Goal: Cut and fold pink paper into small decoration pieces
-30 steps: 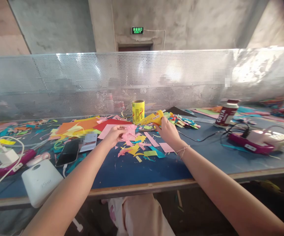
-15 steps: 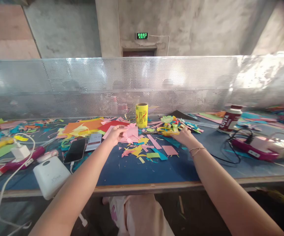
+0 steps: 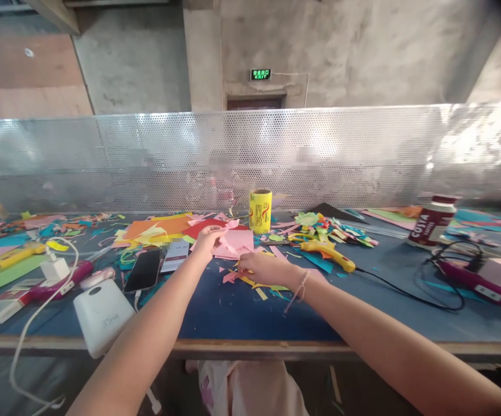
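Note:
My left hand (image 3: 208,242) is closed in a pinch on a piece of pink paper (image 3: 233,226), held just above the flat pink sheets behind the scraps. My right hand (image 3: 270,269) is low over the paper scraps (image 3: 255,282), palm down, with its fingers bent together near my left hand. What lies under those fingertips is hidden or too small to make out. To the right of that hand lies a yellow hot glue gun (image 3: 329,253) on the table, its black cord running right. A yellow cardboard tube (image 3: 260,211) stands upright behind both hands.
On the left are a phone (image 3: 143,270), a white power bank (image 3: 103,316), a purple power strip (image 3: 62,281) and a yellow cutter (image 3: 10,257). A brown bottle (image 3: 433,222) and another power strip (image 3: 482,283) stand right. A perforated metal screen (image 3: 167,167) borders the back.
My right hand has let go of the glue gun and moved left to the scraps. My left hand still holds pink paper. The whole view has shifted slightly.

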`<act>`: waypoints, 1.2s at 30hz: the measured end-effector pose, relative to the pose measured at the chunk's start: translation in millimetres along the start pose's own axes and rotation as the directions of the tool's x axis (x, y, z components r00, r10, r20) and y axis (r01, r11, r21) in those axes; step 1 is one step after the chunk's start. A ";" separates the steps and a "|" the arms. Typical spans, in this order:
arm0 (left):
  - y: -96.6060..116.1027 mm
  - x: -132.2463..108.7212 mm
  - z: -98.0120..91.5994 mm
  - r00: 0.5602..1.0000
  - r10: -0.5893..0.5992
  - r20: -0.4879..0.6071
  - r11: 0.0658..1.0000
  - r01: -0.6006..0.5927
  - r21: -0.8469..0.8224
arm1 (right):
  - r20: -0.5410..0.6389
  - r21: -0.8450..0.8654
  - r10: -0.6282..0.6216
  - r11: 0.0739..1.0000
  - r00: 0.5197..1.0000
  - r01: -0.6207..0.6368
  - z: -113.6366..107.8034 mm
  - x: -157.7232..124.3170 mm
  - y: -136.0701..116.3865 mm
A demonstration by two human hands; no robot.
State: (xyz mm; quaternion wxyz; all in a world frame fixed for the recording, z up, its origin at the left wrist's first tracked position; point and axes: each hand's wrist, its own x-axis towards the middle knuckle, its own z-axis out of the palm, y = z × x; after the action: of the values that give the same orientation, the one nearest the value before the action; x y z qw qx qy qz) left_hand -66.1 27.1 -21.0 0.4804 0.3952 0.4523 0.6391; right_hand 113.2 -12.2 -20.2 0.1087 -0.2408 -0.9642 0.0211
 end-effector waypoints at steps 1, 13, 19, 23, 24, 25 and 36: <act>-0.1 0.3 -0.1 1.000 0.001 0.001 1.000 -0.001 -0.004 | -0.023 0.036 0.042 0.999 0.999 -0.041 0.9 0.6 4.1; -8.8 -1.3 1.1 0.986 -0.044 0.159 0.995 0.029 0.094 | -0.020 0.981 0.661 0.158 0.750 -0.112 1.9 -12.8 47.7; -8.9 -6.6 5.8 0.984 -0.033 0.173 0.990 0.009 0.140 | -0.052 0.997 0.709 0.080 0.703 -0.008 -8.2 -16.1 45.9; -7.5 -9.1 6.9 0.985 -0.033 0.170 0.987 0.005 0.161 | -0.037 0.999 0.727 0.023 0.686 0.030 -10.9 -16.0 45.6; -7.4 -9.3 6.9 0.985 -0.034 0.170 0.986 0.005 0.165 | -0.034 0.999 0.731 0.007 0.682 0.042 -10.9 -16.0 45.8; -7.4 -9.5 6.8 0.985 -0.035 0.168 0.986 0.006 0.169 | -0.035 0.998 0.731 -0.005 0.681 0.057 -10.8 -16.1 46.1; -5.6 -11.1 7.9 0.985 -0.032 0.168 0.984 0.001 0.176 | -0.056 0.994 0.694 -0.028 0.718 0.104 -5.2 -16.4 54.5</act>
State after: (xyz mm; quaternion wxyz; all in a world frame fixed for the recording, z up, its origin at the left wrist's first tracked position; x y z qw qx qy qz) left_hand -54.7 18.7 -24.9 0.4859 0.4854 0.4673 0.5566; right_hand 153.5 28.1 -23.6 0.5108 -0.3095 -0.5070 0.6215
